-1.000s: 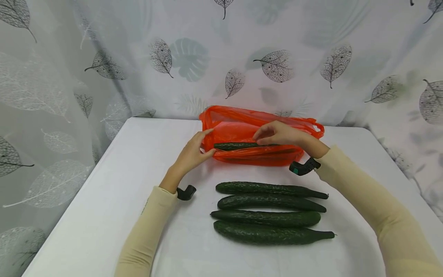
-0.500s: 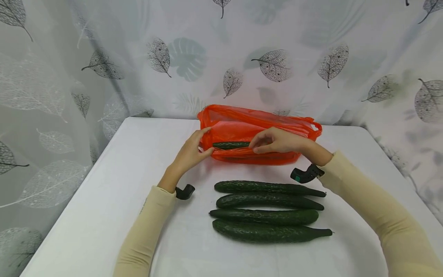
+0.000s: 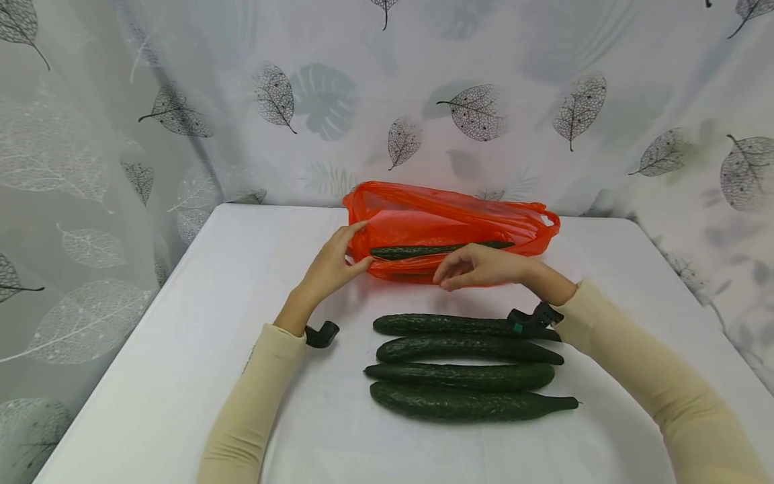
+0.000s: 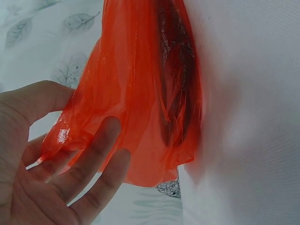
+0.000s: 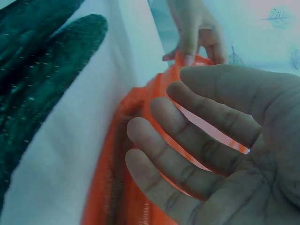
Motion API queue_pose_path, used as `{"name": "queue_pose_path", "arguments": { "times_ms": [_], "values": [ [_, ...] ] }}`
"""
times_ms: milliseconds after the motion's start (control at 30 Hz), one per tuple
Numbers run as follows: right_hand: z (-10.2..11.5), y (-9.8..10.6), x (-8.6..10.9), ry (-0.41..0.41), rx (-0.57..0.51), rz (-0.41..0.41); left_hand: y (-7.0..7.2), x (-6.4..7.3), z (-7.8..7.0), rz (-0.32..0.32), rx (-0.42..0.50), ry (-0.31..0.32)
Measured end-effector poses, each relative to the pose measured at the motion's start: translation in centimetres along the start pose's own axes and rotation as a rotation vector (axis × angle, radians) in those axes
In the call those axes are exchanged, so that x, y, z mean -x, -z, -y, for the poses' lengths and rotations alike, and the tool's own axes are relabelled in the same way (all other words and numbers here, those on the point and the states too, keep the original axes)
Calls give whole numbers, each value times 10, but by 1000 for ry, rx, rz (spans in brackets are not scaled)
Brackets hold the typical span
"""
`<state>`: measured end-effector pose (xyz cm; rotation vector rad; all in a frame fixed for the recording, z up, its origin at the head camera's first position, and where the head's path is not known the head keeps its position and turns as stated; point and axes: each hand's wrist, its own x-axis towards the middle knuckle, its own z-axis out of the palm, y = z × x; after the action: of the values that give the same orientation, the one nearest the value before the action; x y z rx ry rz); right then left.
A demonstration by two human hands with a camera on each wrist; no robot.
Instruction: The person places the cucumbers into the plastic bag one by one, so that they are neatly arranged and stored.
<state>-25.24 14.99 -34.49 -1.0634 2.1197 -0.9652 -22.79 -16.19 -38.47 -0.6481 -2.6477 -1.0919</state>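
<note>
An orange-red plastic bag (image 3: 417,226) lies on its side at the back of the table, its mouth spread. Inside it shows a cucumber (image 3: 411,252), its near side behind the bag's front layer. My left hand (image 3: 332,263) holds the bag at its left end, thumb at the front rim and fingers farther back; in the left wrist view some fingers show through the film. My right hand (image 3: 478,265) hovers just in front of the bag with nothing in it, fingers loosely bent and apart in the right wrist view.
Several cucumbers lie side by side in front of the bag, the nearest cucumber (image 3: 465,402) closest to me. The right wrist camera (image 3: 532,319) overlaps the farthest cucumber (image 3: 441,325). A leaf-printed curtain (image 3: 363,101) hangs behind the white table (image 3: 157,376).
My right hand has come away from the cucumber in the bag and moved toward me, past the front rim. More of that cucumber now shows. The left hand keeps its place at the bag.
</note>
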Motion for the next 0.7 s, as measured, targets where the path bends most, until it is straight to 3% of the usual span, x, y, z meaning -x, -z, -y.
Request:
{"name": "queue_pose_path", "arguments": {
  "times_ms": [500,700],
  "values": [
    [-15,-17,1,10,-16,77,-1,0,2,13,10,12],
    [-19,-24,2,-39,25,146,-2,-1,2,22,23,12]
  ]
}}
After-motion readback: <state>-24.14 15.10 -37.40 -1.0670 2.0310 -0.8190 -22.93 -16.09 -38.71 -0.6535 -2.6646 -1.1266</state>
